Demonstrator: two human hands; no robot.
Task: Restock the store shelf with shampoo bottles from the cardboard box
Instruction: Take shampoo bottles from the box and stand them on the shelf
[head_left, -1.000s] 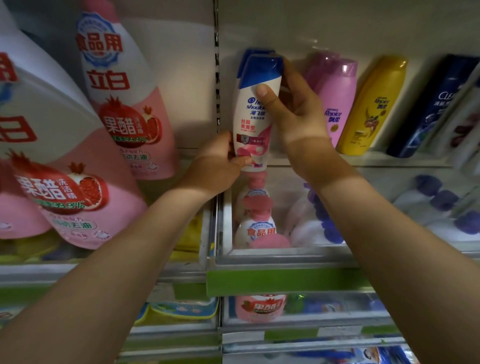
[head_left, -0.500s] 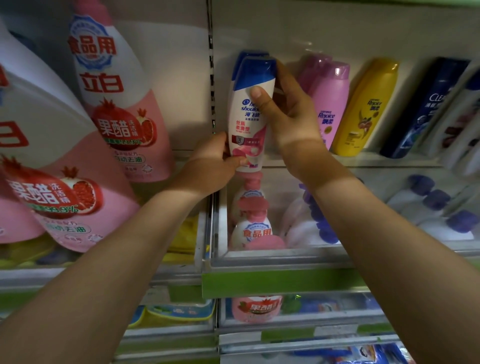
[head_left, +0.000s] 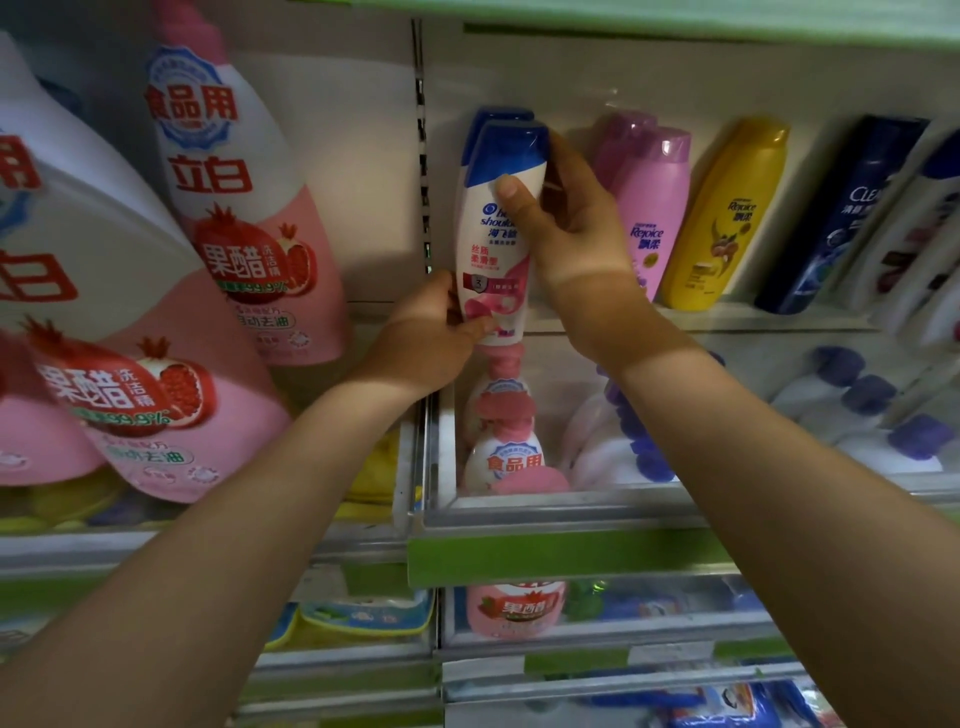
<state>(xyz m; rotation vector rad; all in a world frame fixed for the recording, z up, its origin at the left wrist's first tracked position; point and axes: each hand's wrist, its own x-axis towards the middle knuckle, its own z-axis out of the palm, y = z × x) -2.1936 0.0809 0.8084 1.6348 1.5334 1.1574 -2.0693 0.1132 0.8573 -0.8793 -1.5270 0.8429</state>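
A white shampoo bottle (head_left: 493, 249) with a blue cap and pink lower label stands upright at the left end of the upper shelf (head_left: 753, 318). A second blue-capped bottle (head_left: 485, 120) stands right behind it. My right hand (head_left: 569, 228) grips the front bottle near its cap, thumb across the front. My left hand (head_left: 431, 338) pinches the bottle's bottom edge from the left. The cardboard box is out of view.
Right of the held bottle stand pink bottles (head_left: 657, 208), a yellow bottle (head_left: 727, 218) and dark blue bottles (head_left: 836, 218). Large pink-and-white detergent bottles (head_left: 244, 208) fill the left bay. Below is a clear-fronted bin (head_left: 545, 512) with pump bottles and purple-capped bottles.
The bottle and both hands have stayed nearly in place; the view has shifted slightly, and the bottle sits a touch more upright against the one behind.
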